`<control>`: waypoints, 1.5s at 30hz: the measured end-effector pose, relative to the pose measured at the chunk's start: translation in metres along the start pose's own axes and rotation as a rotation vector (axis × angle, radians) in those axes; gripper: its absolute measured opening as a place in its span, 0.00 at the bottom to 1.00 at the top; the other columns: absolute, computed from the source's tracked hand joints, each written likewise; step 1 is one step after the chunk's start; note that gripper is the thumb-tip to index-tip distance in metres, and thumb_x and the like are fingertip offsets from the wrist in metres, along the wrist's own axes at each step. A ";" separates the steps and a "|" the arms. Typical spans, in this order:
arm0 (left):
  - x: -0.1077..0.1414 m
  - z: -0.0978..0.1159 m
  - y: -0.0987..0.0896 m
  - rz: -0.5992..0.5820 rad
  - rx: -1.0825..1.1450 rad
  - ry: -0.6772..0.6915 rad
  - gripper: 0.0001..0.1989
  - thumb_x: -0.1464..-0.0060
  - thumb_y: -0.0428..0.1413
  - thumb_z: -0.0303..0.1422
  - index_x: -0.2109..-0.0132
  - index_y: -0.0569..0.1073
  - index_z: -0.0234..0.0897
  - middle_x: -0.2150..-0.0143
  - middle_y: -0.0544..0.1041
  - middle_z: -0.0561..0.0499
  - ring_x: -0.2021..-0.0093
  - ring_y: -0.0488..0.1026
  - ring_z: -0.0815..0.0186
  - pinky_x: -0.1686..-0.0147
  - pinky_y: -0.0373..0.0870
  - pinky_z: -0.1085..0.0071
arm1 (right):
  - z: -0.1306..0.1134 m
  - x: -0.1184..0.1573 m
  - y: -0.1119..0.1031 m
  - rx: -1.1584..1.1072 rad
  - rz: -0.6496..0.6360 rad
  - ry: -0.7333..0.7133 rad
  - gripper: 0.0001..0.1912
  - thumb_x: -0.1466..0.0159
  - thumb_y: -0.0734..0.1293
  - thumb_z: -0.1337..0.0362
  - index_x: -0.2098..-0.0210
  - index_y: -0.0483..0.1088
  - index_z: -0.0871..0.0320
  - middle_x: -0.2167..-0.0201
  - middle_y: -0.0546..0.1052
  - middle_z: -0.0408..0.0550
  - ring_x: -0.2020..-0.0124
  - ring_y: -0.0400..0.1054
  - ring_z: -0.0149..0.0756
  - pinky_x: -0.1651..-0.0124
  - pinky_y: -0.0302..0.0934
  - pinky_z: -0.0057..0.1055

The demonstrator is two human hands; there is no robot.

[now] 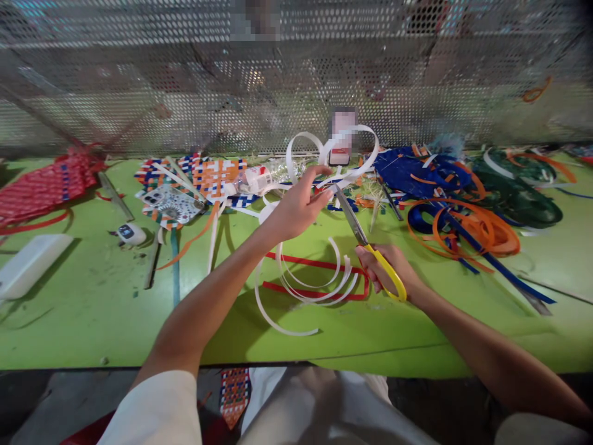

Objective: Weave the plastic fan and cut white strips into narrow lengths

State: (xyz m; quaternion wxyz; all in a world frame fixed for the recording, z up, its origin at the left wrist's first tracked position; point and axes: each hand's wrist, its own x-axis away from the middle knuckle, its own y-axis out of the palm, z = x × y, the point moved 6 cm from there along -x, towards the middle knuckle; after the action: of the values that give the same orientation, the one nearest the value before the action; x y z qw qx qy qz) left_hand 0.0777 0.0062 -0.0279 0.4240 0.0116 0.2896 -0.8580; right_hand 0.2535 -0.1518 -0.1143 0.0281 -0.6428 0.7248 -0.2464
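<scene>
My left hand (303,207) pinches several white plastic strips (370,154), whose ends loop up beyond the fingers and curl down below the wrist. In my right hand (386,269) is a pair of scissors (391,275) with yellow handles. Its blades point up and away, and their tips reach the strips just right of my left fingertips. Whether the blades are apart at the tips I cannot make out. Under the hanging curls a folded red strip (319,296) lies on the green table (231,334).
Orange strip coils (495,228) and dark green coils (523,191) lie at the right. Woven orange, white and blue pieces (222,176), a patterned phone (171,204) and a small white device (131,234) are left. A perforated metal screen (185,93) stands behind the table.
</scene>
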 end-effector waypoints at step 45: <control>0.088 0.093 0.001 0.695 0.989 0.266 0.22 0.25 0.56 0.48 0.65 0.65 0.40 0.78 0.49 0.61 0.84 0.47 0.75 0.83 0.43 0.73 | -0.078 0.066 0.099 -0.286 -0.275 -0.573 0.23 0.31 0.73 0.42 0.64 0.64 0.54 0.74 0.74 0.42 0.76 0.71 0.33 0.69 0.71 0.31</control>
State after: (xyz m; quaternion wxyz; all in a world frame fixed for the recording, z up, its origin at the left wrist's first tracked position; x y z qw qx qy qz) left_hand 0.0428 -0.1050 0.0256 0.5833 0.4072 -0.1128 -0.6936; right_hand 0.1238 -0.1840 -0.0669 0.1067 -0.7748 0.6214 0.0464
